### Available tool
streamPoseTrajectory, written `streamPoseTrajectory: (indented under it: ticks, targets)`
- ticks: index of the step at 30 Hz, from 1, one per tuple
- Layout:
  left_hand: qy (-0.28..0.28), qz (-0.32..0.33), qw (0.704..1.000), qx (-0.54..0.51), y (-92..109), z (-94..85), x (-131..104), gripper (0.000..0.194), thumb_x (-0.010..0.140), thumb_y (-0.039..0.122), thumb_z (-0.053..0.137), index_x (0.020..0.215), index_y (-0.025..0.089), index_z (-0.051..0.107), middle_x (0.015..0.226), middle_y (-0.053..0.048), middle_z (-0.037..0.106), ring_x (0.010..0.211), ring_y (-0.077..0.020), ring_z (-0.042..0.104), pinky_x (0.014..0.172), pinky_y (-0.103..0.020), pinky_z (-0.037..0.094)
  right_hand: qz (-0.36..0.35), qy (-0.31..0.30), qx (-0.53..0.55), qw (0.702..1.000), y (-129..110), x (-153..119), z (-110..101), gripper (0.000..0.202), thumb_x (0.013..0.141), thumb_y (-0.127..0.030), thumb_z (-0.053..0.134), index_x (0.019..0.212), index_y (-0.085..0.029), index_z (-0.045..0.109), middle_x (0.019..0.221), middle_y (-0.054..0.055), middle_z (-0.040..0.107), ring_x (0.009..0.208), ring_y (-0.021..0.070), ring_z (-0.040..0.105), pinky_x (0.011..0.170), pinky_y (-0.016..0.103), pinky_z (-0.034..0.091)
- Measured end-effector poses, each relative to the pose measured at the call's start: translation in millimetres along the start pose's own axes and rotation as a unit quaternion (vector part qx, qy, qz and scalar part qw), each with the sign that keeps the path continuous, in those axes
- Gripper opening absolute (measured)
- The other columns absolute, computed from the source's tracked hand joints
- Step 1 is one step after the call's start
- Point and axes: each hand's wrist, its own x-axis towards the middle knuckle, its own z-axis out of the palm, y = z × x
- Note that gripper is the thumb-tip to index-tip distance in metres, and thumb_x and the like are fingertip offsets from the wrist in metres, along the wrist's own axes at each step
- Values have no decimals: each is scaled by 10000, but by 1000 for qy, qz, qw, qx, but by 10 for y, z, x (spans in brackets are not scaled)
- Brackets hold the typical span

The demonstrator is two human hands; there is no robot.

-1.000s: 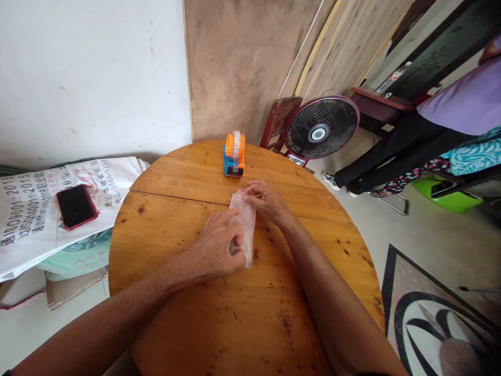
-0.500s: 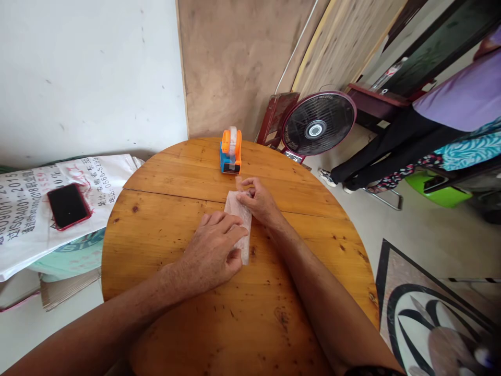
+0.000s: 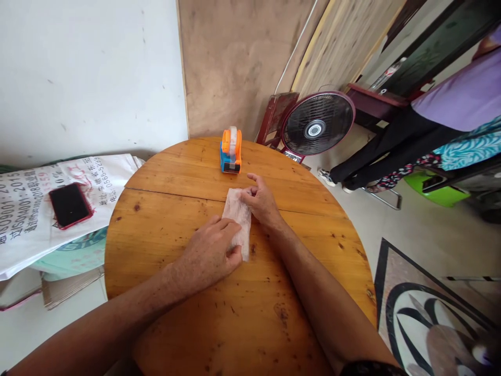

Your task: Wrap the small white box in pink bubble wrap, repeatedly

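Observation:
A flat, oblong white wrapped packet [image 3: 238,201], wrinkled and partly see-through like bubble wrap, lies on the round wooden table [image 3: 188,318]. My left hand [image 3: 214,243] is laid over its near left part, fingers bent on top and the thumb near the lower edge. At the far right corner, my right hand [image 3: 262,201] has its thumb on the packet, with the index finger lifted and stretched forward. Beyond the packet stands an orange and blue tape dispenser [image 3: 230,151] holding a roll of clear tape; neither hand touches it.
On the left, a phone [image 3: 70,205] in a red case lies on a white printed sack [image 3: 113,172]. Behind the table to the right is a dark red fan [image 3: 318,124]. Farther right stands a person [image 3: 450,99] in a purple top, near a green stool seat [image 3: 434,188].
The short tape strip that stuck out past the packet's far end no longer shows there. My right index finger has lifted and straightened. The left hand has barely shifted.

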Motion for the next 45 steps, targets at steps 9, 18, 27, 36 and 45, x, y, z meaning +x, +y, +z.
streamPoseTrajectory:
  ticks: [9,18,27,36,45]
  targets:
    - [7,-7,1000,-22,-73,62,21,303,773,162,547,1062,176,636,1099,-88,685,1048,-285,598,936,-437,508,76,-2,182,980,-479,-94,-26,486,614,-244,687,1072,-196,531,580,-113,474,532,96,434,561,251,361]
    - [0,0,1000,7,-80,25,28,284,771,176,535,1021,168,670,1051,-92,698,1008,-300,597,905,-456,500,165,-32,206,964,-702,-206,-135,293,575,-260,729,847,-173,661,723,-20,635,606,110,530,558,251,405]
    - [7,-68,998,10,-22,-71,9,254,755,244,589,999,179,624,1017,-89,587,990,-273,570,878,-421,493,70,-42,184,980,-807,-390,-161,323,642,-325,738,928,-189,671,753,-16,636,659,119,540,625,269,436]
    - [2,-157,988,-6,-18,-121,26,244,714,301,639,865,219,466,926,-52,567,932,-265,577,841,-413,489,-70,-46,89,992,-772,-457,-116,242,742,-275,640,963,-217,720,888,19,689,736,141,588,665,287,457]
    - [71,-125,984,-104,-158,-13,10,567,678,278,707,1181,206,454,1299,-140,521,1134,-319,568,917,-468,498,-66,-46,107,991,-823,-551,-133,157,780,-264,633,905,-250,728,927,14,723,882,177,655,819,343,508]
